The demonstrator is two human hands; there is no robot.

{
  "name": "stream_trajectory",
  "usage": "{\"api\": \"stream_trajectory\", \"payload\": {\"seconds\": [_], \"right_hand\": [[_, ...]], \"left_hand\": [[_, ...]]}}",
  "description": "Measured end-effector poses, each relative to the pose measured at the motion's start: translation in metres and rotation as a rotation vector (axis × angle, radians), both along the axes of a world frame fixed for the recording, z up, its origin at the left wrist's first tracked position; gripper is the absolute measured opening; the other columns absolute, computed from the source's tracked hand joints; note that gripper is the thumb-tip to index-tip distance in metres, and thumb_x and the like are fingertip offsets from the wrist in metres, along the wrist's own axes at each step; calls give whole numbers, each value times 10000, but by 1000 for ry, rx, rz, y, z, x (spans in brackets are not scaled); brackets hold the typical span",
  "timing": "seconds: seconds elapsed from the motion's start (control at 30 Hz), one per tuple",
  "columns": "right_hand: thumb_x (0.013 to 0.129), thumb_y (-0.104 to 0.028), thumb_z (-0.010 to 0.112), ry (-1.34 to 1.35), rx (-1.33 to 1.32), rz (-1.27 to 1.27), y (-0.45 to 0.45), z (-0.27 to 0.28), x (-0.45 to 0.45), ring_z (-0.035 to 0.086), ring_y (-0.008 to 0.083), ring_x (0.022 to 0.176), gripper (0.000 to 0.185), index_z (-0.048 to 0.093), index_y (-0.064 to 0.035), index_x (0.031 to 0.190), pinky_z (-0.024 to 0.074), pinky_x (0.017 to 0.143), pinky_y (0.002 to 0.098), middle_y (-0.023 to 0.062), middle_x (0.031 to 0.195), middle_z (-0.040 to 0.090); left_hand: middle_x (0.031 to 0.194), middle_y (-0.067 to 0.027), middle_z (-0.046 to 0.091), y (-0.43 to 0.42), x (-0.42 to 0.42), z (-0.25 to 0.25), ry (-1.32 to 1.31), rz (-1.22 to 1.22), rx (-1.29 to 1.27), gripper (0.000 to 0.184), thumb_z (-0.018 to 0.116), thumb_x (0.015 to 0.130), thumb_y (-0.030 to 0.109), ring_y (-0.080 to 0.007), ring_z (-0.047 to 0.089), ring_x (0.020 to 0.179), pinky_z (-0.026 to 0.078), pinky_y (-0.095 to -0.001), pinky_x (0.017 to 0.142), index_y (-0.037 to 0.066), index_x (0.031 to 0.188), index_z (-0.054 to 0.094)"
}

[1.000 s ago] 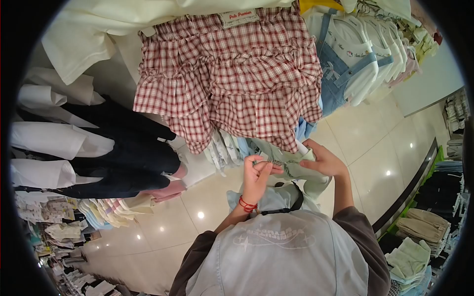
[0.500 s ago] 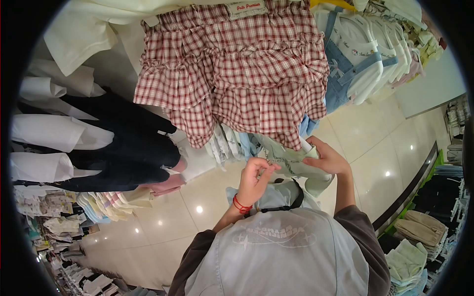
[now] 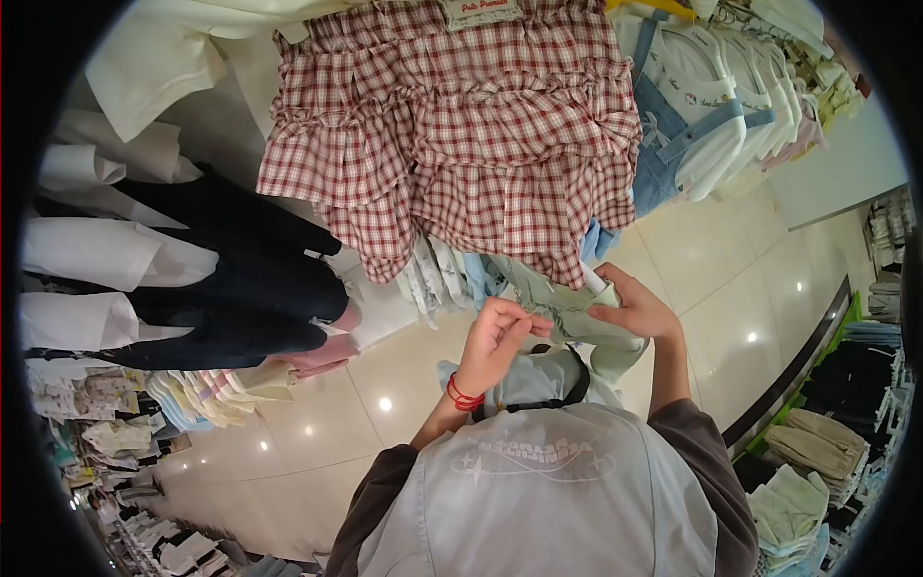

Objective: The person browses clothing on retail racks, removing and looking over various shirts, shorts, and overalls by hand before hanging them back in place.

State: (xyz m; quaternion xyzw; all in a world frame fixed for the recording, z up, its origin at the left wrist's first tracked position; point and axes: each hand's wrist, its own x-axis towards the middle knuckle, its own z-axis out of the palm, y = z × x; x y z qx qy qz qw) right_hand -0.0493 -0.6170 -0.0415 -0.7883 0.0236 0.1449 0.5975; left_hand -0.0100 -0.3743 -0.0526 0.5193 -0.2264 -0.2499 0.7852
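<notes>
Garment (image 3: 616, 360): pale green, with darker green marks and gathered folds along its middle. It lies in front of the person, just below the checked piece (image 3: 481, 135), at the right hand (image 3: 635, 310). Its upper edge runs behind the checked hem and is hidden; its lower part passes behind the apron (image 3: 538, 490) and strap (image 3: 553, 396), so the full shape cannot be read. A white bar (image 3: 593, 279) shows at its right end, partly covered; possibly a hanger.

Right hand: closed on the garment's right end, thumb on the near face, fingers partly hidden beyond. Left hand (image 3: 496, 342): fingers curled, thumb near the forefinger, beside the garment's left part; whether it pinches anything, cannot tell. Red bands (image 3: 465, 394) at that wrist.

Checked piece: red and white, ruffled, its label (image 3: 481, 10) cut by the top edge. To its right, white tops (image 3: 707, 115) with blue denim straps. To its left, dark and white clothes (image 3: 240, 279) hang in a row. Beyond, glossy floor tiles (image 3: 731, 279); folded stacks (image 3: 817, 447) at far right, edges lost in the dark rim.
</notes>
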Motion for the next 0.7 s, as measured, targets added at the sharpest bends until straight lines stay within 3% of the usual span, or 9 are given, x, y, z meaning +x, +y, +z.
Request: {"api": "stream_trajectory", "payload": {"seconds": [0.2,0.3,0.4,0.5,0.6,0.7], "right_hand": [[750,-148,655,-15,9,-4,2,0,-1,506,127,804,400,452,0,1061,411,710,267,91,888,569],[751,-147,654,-4,13,-7,1,1,0,510,129,811,400,451,2,1062,414,713,269,93,893,570],[750,-150,655,3,33,-10,2,-1,-1,512,130,810,403,451,2,1063,416,712,269,96,895,572],[747,-158,658,-16,45,-5,0,-5,-1,515,132,799,409,452,0,1063,416,703,269,98,887,576],[745,-166,660,-41,2,-1,-1,-7,-2,517,133,782,412,453,-3,1062,416,691,269,98,872,579],[743,-167,661,-24,-36,0,0,0,-1,518,132,772,412,455,-5,1061,416,682,269,97,857,580]], "left_hand": [[1066,-210,560,-1,0,-4,99,-3,-109,97,374,927,64,-212,579,929,444,-325,839,33,1004,324],[1067,-211,553,-3,1,7,193,20,8,124,388,932,118,-238,578,890,449,-352,820,63,1037,349],[1072,-207,554,-2,0,-8,240,34,-53,160,385,936,145,-232,581,870,447,-350,819,69,1073,351],[1018,-175,570,-2,0,-6,250,84,-53,153,413,923,115,-196,575,825,463,-320,782,58,1062,383],[944,-119,591,7,4,-15,10,107,120,113,455,903,79,-141,572,796,466,-255,733,40,1009,449],[907,-102,547,7,0,-4,23,144,119,89,479,865,-5,-132,541,773,493,-261,688,-8,952,498]]}}
